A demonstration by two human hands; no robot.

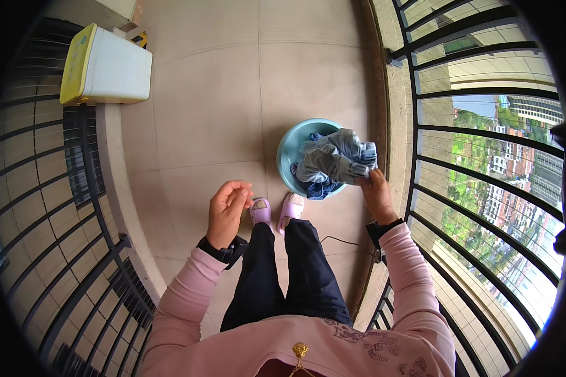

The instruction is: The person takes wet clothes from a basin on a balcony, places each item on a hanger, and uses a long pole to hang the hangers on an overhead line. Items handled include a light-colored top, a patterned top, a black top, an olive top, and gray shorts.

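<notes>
A light blue denim garment point(333, 157) with a gathered edge hangs bunched up over a round blue basin point(287, 141). My right hand point(377, 196) grips it by that gathered edge, at the basin's right side. Darker blue clothing point(321, 189) lies below it in the basin, mostly covered. To the left of the basin and apart from it, my left hand point(228, 210) is raised with bent, loosely parted fingers and holds nothing.
The basin stands on the tiled floor point(201, 113) just ahead of my pink slippers point(261, 212). Black railings point(484, 129) run along the right over a low ledge, with more railings at left. A white and yellow box-shaped unit point(116, 69) is at upper left. A thin dark cable point(339, 239) lies near my right leg.
</notes>
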